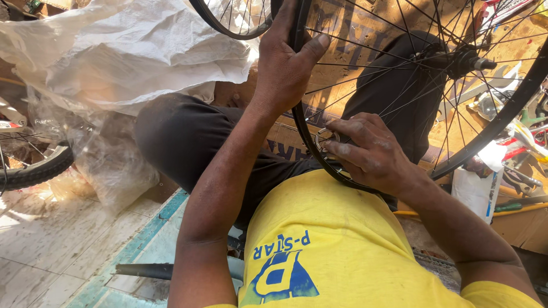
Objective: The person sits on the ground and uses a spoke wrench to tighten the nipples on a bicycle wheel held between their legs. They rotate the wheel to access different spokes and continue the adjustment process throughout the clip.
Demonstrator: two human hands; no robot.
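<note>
1. A black bicycle wheel point(508, 111) stands upright across the person's lap, its rim arcing from the top centre of the view down to the waist and back up at the right edge. Thin spokes run to the hub point(463, 60) at the upper right.
2. The left hand point(285, 63) is closed around the rim high on its left side, thumb hooked over the inner edge and fingers wrapped behind.
3. The right hand point(371, 151) sits lower, at the bottom of the rim just above the waist. Its fingers pinch a small round metal spoke wrench point(326, 138), which touches the rim where the spokes meet it.
4. The wheel thus lies between the two hands, the left holding its upper part and the right at its lower part; the hands are near each other along the same stretch of rim.
5. Behind the wheel are the person's dark trousers point(182, 137) and, beneath, the yellow shirt point(342, 239).
6. A crumpled white sack point(131, 51) fills the upper left, with clear plastic point(108, 165) below it.
7. Another tyred wheel point(34, 168) lies at the far left on the tiled floor point(51, 245).
8. Tools and bicycle parts point(522, 148) are scattered at the right edge on cardboard point(365, 34).
</note>
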